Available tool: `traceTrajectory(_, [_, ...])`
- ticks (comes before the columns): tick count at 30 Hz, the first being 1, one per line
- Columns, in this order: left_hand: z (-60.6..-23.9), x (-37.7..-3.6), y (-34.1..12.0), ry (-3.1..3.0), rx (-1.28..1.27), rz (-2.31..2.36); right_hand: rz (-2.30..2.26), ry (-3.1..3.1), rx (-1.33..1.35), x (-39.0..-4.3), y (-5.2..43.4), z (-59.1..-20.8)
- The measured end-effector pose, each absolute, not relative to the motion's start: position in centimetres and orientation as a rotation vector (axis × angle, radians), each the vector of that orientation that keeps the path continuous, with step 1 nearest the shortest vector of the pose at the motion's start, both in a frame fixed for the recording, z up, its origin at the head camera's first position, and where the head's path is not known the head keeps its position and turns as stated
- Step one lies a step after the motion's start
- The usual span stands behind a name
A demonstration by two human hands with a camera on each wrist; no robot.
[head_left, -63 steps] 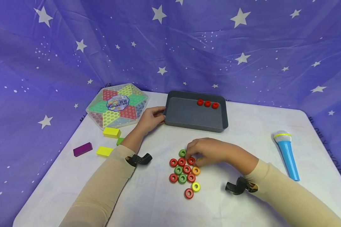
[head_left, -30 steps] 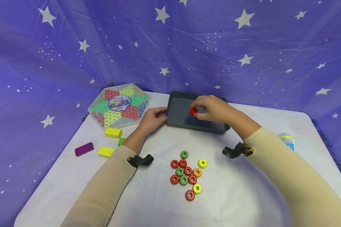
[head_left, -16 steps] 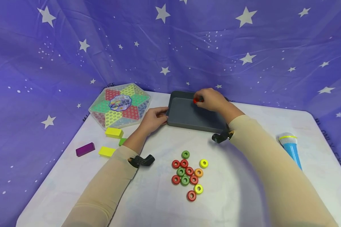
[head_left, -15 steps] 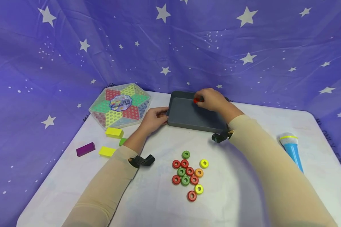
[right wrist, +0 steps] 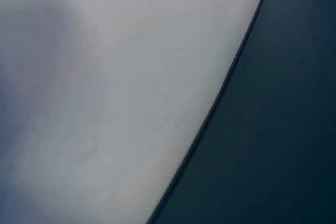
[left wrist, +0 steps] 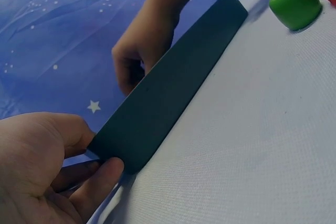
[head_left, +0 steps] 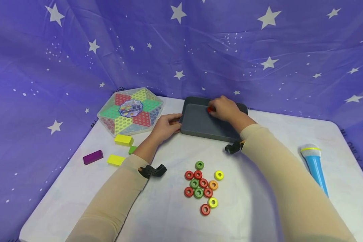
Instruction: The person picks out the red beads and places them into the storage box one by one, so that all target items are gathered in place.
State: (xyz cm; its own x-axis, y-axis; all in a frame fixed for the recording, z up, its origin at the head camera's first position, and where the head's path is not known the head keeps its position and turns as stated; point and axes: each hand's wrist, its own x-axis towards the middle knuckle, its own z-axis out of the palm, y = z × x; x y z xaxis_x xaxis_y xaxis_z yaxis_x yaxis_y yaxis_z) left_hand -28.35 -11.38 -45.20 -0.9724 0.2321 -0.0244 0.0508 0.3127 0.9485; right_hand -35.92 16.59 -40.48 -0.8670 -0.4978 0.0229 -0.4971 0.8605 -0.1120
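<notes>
A shallow dark grey tray [head_left: 196, 122] lies at the back of the table. At its left end my left hand [head_left: 165, 127] holds it; in the left wrist view the thumb and fingers [left wrist: 107, 179] close on the tray's corner. My right hand [head_left: 225, 109] is down inside the tray near the back wall, pinching a red ring bead [head_left: 210, 109] at its fingertips. The hand covers the part of the tray to the right of this bead. Only the tray's edge [right wrist: 220, 93] and the white table show in the right wrist view.
A loose cluster of green, red, orange [head_left: 213, 185] and yellow [head_left: 219, 175] ring beads lies in front of the tray. Left are a Chinese checkers box [head_left: 130, 109], yellow blocks [head_left: 124, 139], a green block [head_left: 132, 150] and a purple block [head_left: 93, 157]. A toy microphone [head_left: 316, 166] lies right.
My right hand has gone from the bead cluster to the tray's back wall with one red bead, and has shifted only slightly in the last half second. The left hand stays at the tray.
</notes>
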Motion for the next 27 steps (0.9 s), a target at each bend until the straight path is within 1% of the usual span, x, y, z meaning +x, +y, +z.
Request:
traceTrajectory(5, [-45.2, -28.3, -11.4, 2.424, 0.272, 1.735, -0.299, 3.043, -0.829, -34.7, 16.5, -39.8])
traceTrajectory(9, [-45.1, -28.3, -11.4, 2.430, 0.284, 1.751, -0.508, 3.000, -0.901, -32.5, 16.2, -38.5])
traceTrajectory(15, [-45.1, -28.3, -11.4, 2.419, 0.282, 1.748, -0.799, 2.800, -1.027, -26.4, 15.9, -37.0])
traceTrajectory(19, [-45.0, -28.4, -11.3, 2.419, 0.285, 1.749, -0.875, 2.687, -1.123, -21.8, 16.1, -37.1])
traceTrajectory(23, [-45.0, -28.5, -11.3, 2.420, 0.278, 1.752, -0.860, 2.607, -1.205, -17.7, 16.5, -38.2])
traceTrajectory(27, [-45.1, -28.6, -11.3, 2.417, 0.267, 1.743, -0.799, 2.598, -1.265, -14.8, 17.0, -40.1])
